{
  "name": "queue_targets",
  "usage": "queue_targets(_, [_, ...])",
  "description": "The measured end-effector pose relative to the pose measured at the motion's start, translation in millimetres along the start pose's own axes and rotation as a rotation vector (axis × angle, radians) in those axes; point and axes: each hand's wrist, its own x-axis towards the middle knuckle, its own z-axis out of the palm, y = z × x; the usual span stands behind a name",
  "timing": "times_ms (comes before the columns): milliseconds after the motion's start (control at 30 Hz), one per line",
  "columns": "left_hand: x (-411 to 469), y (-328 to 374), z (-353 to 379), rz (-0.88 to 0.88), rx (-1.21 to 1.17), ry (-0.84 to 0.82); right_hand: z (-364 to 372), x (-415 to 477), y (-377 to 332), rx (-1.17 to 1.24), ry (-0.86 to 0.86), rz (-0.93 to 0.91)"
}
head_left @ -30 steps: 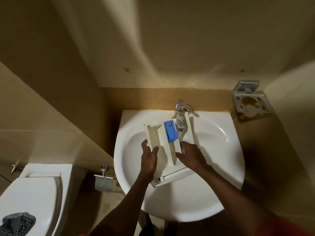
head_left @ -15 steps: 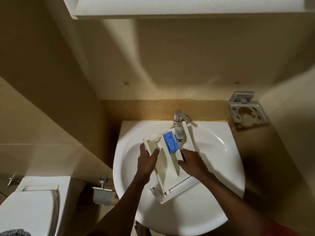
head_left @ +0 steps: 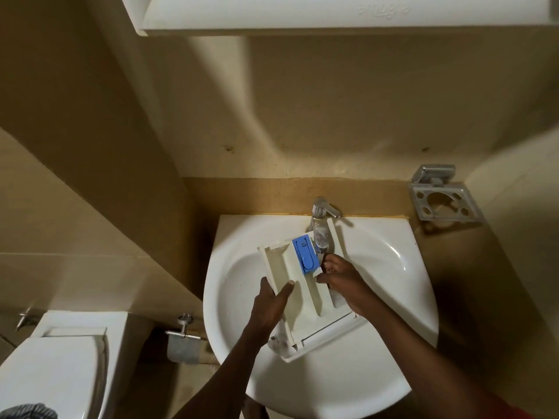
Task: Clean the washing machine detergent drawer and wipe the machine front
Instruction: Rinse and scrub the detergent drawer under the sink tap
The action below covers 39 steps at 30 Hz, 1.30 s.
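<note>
Because the left hand (head_left: 270, 303) alone plainly carries the detergent drawer (head_left: 279, 261), its grip closed on the left wall with the thumb inside the wide compartment and the fingers beneath, a wet slip there looks like the main risk. The right hand (head_left: 343, 278) lies curled at the divider just beside the blue softener cap (head_left: 305, 252); whether its grip pinches the wall or only rubs it I cannot tell. The drawer sits tilted over the washbasin (head_left: 399, 300), with its far end under the tap (head_left: 321, 211) and its front panel toward the near rim. If the left grip loosens, the plastic would likely drop against the porcelain and could crack. Hard scrubbing near the cap might pop it loose into the bowl. Tilting the drawer further could spill water over the near rim onto the floor.
</note>
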Motion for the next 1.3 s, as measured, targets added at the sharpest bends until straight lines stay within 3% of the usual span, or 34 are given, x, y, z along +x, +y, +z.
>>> queue_targets(100, [0.0, 6.2, -3.5, 0.032, 0.063, 0.049, 2.7, -3.4, -5.4, 0.105, -0.071, 0.011])
queue_targets(267, [-9.3, 22.1, -0.7, 0.030, 0.042, 0.092, 10.3, 8.9, 0.2, 0.204, 0.044, 0.030])
queue_targets(333, [-13.2, 24.7, 5.5, 0.044, 0.060, 0.135, 14.6, 1.5, -9.2, 0.100, 0.081, -0.020])
queue_targets(467, [-22.2, 20.2, 14.6, 0.041, 0.056, 0.197, 12.2, -13.5, -9.7, -0.469, 0.191, -0.213])
queue_targets(567, [-18.8, 14.0, 16.3, 0.047, 0.010, 0.227, 1.3, -21.5, 2.3, -0.505, 0.339, -0.334])
queue_targets(667, [-17.6, 17.7, 16.6, 0.022, -0.005, 0.249, -9.4, -22.6, 12.6, -0.508, 0.447, -0.334])
queue_targets(733, [-17.4, 15.3, 17.0, 0.026, -0.014, 0.258, -14.3, -22.1, 16.8, -0.506, 0.407, -0.224])
queue_targets(867, [-25.3, 6.5, 20.6, -0.014, -0.023, 0.238, -17.2, -19.9, 24.1, -0.626, 0.094, 0.074])
queue_targets(1067, [-30.4, 3.8, 14.6, -0.038, -0.227, 0.038, -32.9, -19.4, 22.3, -0.797, 0.050, 0.099])
queue_targets(1167, [-20.1, 13.6, 1.2, 0.019, -0.399, 0.072, -47.9, -24.5, 10.2, -0.882, 0.007, 0.096])
queue_targets(1300, [-0.6, 36.7, -27.0, 0.068, -0.261, 0.053, -57.0, -25.8, 1.0, -0.965, -0.034, 0.077])
